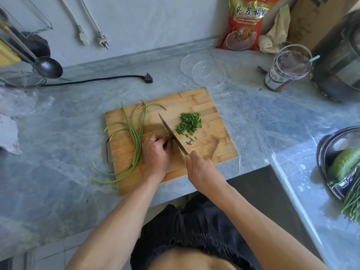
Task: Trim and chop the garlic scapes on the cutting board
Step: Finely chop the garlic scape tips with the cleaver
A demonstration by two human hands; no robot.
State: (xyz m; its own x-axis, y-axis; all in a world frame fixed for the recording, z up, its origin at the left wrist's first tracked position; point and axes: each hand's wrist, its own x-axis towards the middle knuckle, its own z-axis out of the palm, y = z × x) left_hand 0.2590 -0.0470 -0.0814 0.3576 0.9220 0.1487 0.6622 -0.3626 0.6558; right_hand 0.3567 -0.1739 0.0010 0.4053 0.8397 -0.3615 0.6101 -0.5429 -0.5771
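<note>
Garlic scapes lie left-centre on the cutting board: light, springy, prone to roll. Left hand curls pinning some near the blade; right hand grips the cleaver.

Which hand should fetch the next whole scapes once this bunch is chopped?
Left. The left hand lies right beside the whole scapes, while the right hand grips the knife.

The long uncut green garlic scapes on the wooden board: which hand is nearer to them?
Left. The left hand lies just beside the long uncut green garlic scapes; the right hand grips the knife farther off.
</note>
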